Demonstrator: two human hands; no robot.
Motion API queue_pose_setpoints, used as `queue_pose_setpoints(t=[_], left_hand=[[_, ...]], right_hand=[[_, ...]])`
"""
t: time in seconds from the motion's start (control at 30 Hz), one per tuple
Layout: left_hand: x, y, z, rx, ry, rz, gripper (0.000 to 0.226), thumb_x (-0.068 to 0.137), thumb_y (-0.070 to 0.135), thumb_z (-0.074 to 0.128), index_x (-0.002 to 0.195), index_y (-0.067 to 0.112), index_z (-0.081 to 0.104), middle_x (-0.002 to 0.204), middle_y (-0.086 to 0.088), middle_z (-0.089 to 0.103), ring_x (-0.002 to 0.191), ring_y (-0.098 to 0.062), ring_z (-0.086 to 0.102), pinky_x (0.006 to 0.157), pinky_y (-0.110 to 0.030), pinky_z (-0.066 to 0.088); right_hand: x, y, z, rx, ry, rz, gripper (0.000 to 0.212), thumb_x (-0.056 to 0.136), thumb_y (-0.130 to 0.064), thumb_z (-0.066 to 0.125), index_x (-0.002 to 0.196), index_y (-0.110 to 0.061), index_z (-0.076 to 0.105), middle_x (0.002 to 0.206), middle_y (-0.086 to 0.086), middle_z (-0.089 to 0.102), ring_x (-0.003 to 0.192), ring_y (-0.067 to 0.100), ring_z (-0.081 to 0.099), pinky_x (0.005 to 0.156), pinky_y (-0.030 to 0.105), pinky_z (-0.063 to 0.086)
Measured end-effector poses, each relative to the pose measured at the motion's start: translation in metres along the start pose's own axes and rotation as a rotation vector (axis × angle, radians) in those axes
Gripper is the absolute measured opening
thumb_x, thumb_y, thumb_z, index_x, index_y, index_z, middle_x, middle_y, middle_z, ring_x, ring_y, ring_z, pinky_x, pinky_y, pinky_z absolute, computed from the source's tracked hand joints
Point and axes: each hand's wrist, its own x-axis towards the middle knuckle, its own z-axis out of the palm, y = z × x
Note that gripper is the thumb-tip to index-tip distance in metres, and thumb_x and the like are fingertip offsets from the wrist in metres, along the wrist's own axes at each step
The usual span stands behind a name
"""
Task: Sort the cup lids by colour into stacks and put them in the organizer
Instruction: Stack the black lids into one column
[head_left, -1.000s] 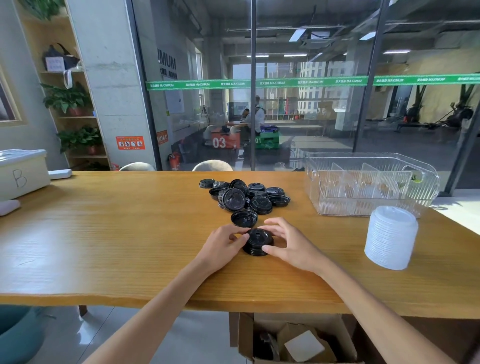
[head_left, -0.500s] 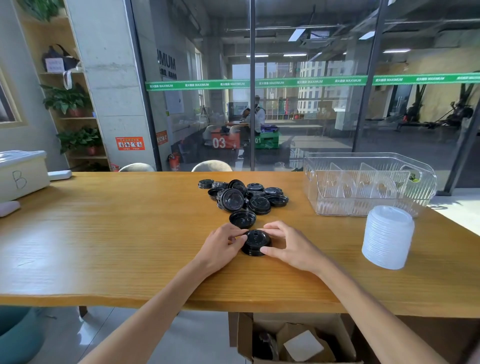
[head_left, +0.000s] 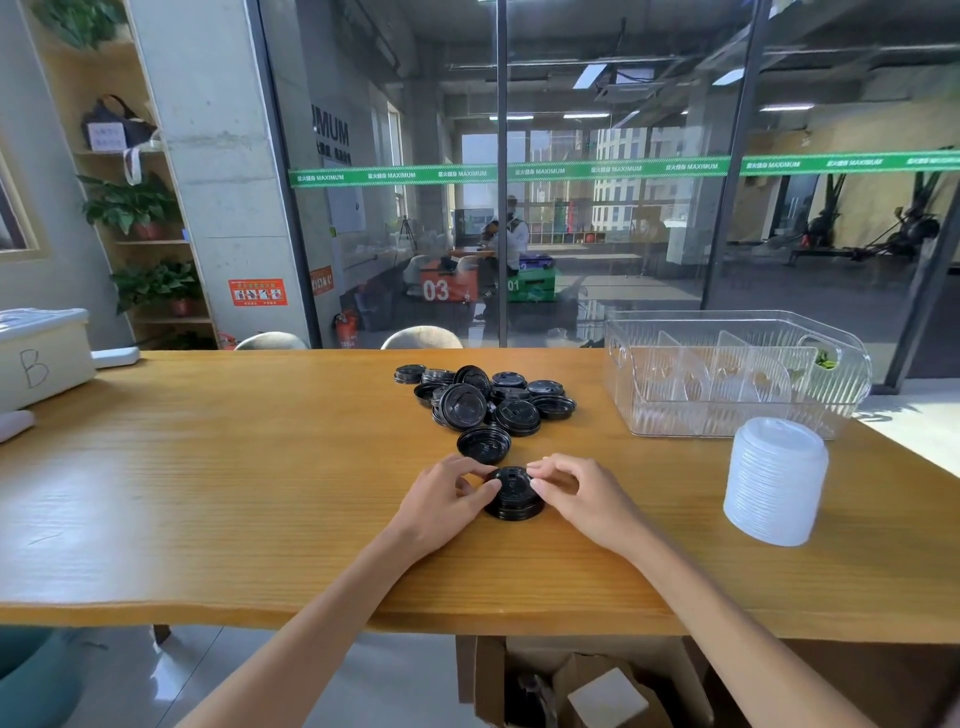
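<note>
A short stack of black lids (head_left: 513, 494) stands on the wooden table (head_left: 208, 493) in front of me. My left hand (head_left: 444, 501) grips its left side with curled fingers, and my right hand (head_left: 576, 496) grips its right side. Just behind lies a single upturned black lid (head_left: 483, 445), and farther back a loose pile of black lids (head_left: 485, 397). A tall stack of white lids (head_left: 774, 480) stands at the right. The clear organizer (head_left: 737, 415) with upright dividers sits at the back right.
A white box marked B (head_left: 39, 358) sits at the table's far left. Two chair backs (head_left: 423, 338) show behind the far edge, before a glass wall. An open cardboard box (head_left: 587, 686) lies on the floor under the near edge.
Both hands stay at the black stack; their fingers have curled in tighter over its top. The view has shifted slightly.
</note>
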Motion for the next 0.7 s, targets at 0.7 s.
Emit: queue_pose_setpoints(t=[0.7], left_hand=[[0.018,-0.022,-0.009,0.034,0.179,-0.031,0.023,0.105,0.013,0.068,0.126,0.023,0.073,0.126,0.009,0.065,0.079,-0.004,0.075,0.083,-0.026,0.061]], right_hand=[[-0.005,0.003,-0.005,-0.061,-0.051,-0.006,0.068,0.079,-0.061,0.086,0.139,-0.041,0.063,0.131,-0.025,0.068,0.125,-0.016,0.055,0.104,0.015,0.039]])
